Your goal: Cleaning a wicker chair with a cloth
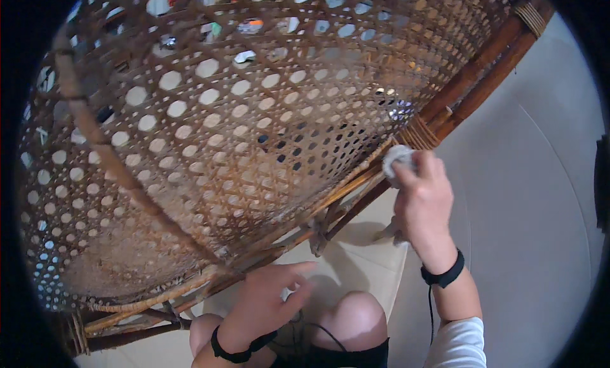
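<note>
A large brown rattan seat or chair part (235, 203), woven with hexagonal holes, fills the left and middle of the head view. A thick cane rim (356, 187) runs diagonally along its near edge, with a wrapped cane binding (419, 133) on it. My right hand (426, 200) grips a crumpled whitish cloth (398, 160) against the rim, just below that binding. At the lower middle my left hand (264, 301) is open, fingers stretched to the right and thumb apart. It is close to the rim; whether it touches the cane is hidden.
Curved cane struts (171, 311) and a joint (319, 231) stick out under the rim. A pale floor panel or mat (375, 266) lies below, beside a grey floor (521, 241). My knees (356, 314) are close to the frame. A dark cord (432, 317) hangs by my right wrist.
</note>
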